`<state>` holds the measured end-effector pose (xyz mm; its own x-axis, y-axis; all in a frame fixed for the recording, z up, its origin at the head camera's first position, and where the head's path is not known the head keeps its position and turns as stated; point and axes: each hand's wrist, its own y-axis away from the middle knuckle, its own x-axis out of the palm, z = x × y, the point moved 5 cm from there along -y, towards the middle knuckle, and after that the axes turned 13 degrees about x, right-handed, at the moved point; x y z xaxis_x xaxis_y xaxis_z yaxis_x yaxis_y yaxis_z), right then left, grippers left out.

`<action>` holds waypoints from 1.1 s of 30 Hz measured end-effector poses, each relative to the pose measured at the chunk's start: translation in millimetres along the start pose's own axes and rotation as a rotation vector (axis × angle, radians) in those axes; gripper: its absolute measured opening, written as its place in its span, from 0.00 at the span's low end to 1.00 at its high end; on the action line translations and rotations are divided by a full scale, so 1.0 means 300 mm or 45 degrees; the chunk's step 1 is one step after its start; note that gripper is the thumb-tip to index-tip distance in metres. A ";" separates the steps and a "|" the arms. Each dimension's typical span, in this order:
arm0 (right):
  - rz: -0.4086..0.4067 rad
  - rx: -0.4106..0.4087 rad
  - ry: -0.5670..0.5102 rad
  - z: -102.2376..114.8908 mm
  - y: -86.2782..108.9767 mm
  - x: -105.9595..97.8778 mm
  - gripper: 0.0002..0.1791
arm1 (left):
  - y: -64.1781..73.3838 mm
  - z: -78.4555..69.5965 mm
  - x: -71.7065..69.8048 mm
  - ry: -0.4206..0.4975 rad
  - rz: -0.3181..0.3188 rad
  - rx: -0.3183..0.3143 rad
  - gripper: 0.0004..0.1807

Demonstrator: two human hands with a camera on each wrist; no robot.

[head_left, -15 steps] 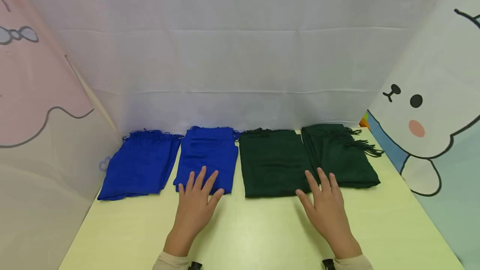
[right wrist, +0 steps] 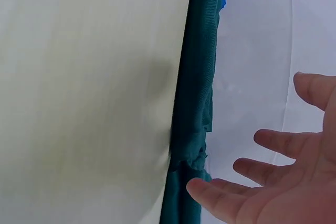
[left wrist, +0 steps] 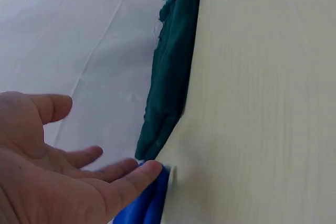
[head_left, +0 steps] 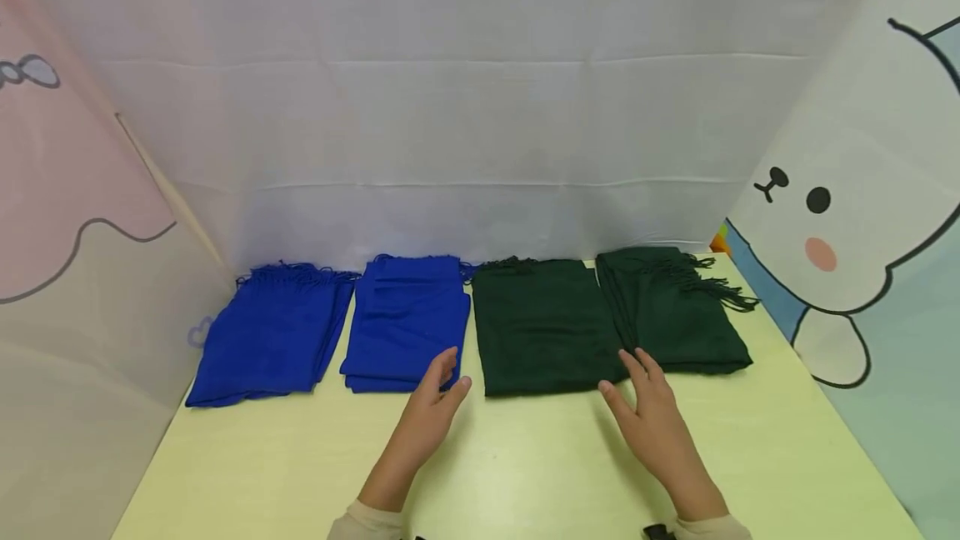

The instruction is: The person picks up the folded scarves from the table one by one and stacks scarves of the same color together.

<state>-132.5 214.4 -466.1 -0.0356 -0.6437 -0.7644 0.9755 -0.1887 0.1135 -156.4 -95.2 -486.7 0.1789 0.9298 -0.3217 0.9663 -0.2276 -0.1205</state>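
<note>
Four folded fringed scarves would exceed plain naming, so by colour: a blue scarf [head_left: 262, 340] lies folded at the far left, another blue scarf [head_left: 405, 315] beside it. To their right is a folded dark green scarf [head_left: 547, 332], then a second green scarf [head_left: 675, 315] with its fringe spread right. My left hand [head_left: 426, 423] hovers by the front right corner of the inner blue scarf, palm turned inward, fingers extended and holding nothing. My right hand [head_left: 652, 419] is over the front edge where the green scarves meet, fingers apart, with nothing in it.
The scarves lie in a row along the back of the pale yellow table [head_left: 517, 473]. A white cloth wall [head_left: 465, 123] rises behind them. Printed sheets flank both sides, one with a cartoon rabbit [head_left: 840, 232] on the right.
My left hand has moved right and turned from palm down to palm inward. The right hand has shifted slightly, its fingers closer together. The scarves keep their places on the table.
</note>
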 end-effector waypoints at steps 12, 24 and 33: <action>-0.006 0.118 -0.257 -0.074 0.009 -0.023 0.34 | -0.016 0.015 0.131 0.687 -0.042 -0.224 0.36; 0.043 0.291 -0.370 -0.119 0.015 -0.036 0.34 | -0.094 0.023 0.162 0.633 -0.085 -0.240 0.34; 0.043 0.354 -0.503 -0.106 0.024 -0.014 0.31 | -0.124 0.010 0.198 1.139 -0.173 -0.305 0.37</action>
<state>-118.4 239.3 -482.4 -0.1369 -0.8754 -0.4636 0.8845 -0.3188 0.3406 -182.2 -32.4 -504.2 0.0415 0.8438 0.5350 0.9840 -0.1274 0.1245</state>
